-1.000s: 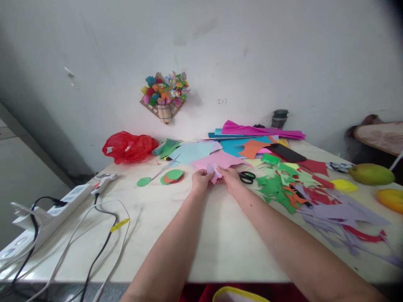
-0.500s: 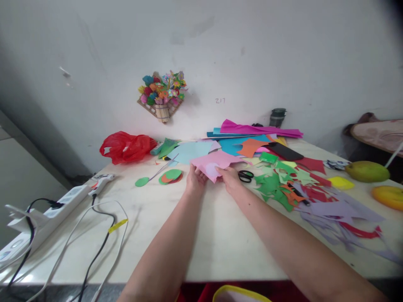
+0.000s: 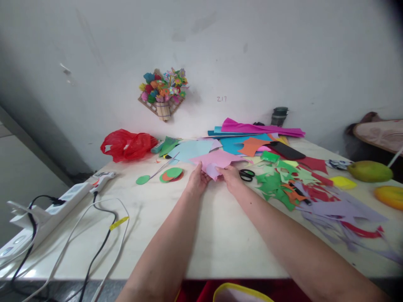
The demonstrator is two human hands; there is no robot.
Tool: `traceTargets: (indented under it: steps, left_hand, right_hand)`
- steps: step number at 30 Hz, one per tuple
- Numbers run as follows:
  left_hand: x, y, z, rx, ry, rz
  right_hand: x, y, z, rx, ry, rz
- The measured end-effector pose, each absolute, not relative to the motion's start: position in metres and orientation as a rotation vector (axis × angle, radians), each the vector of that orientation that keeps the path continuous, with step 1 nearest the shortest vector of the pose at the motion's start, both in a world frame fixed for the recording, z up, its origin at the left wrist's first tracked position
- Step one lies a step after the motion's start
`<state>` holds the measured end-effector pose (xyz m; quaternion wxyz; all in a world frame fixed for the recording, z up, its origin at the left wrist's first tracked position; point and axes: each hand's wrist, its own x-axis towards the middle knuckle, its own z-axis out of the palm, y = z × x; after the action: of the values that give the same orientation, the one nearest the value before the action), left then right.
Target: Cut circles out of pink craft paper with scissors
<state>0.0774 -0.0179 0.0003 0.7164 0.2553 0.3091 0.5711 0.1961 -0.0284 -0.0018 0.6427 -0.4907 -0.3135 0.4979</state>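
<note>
Two paper layers at the fingertips: a broad, thin, pale-pink paper sheet with curved, cut-in edges and, lying over its near corner, a small rounded pale-lilac paper piece. Right hand: thumb and fingers pinching both layers together at the right rim of the lilac piece. Left hand: thumb raised at the left edge of the pink sheet, other fingers loosely curled below, partly hidden; firmness of contact not possible to make out.

Just right of the right fingers: scissors with black looped handles; farther right, jumbled green paper scraps. Well left of the left fingers: overlapping green and orange-red paper discs. Beyond the fingertips: pale-blue paper sheet.

Handling, by judgement: very light, flexible, easily creased; lilac piece apt to slide over the pink without pressure from above. Best hold: flat pinch on the lilac rim, thumb on top, with left fingers supporting from beneath. Avoid narrow points of the pink edge: likely to bend or tear.
</note>
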Motion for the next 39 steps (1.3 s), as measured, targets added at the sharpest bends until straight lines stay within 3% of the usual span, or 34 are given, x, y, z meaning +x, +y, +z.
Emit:
traceTargets:
  steps: [19,28,39]
  left_hand:
    - [0.078,-0.026,0.001,0.844,0.742,1.198]
    - [0.078,-0.017,-0.009,1.048,1.057,1.279]
    - [0.076,-0.02,-0.006,1.07,0.995,1.287]
  right_hand:
    - [0.197,-0.028,-0.002,-1.131,-0.757,1.064]
    - [0.201,-0.021,-0.015,-1.2,-0.855,0.972]
    - [0.205,-0.016,-0.021,-1.23,-0.932,0.982]
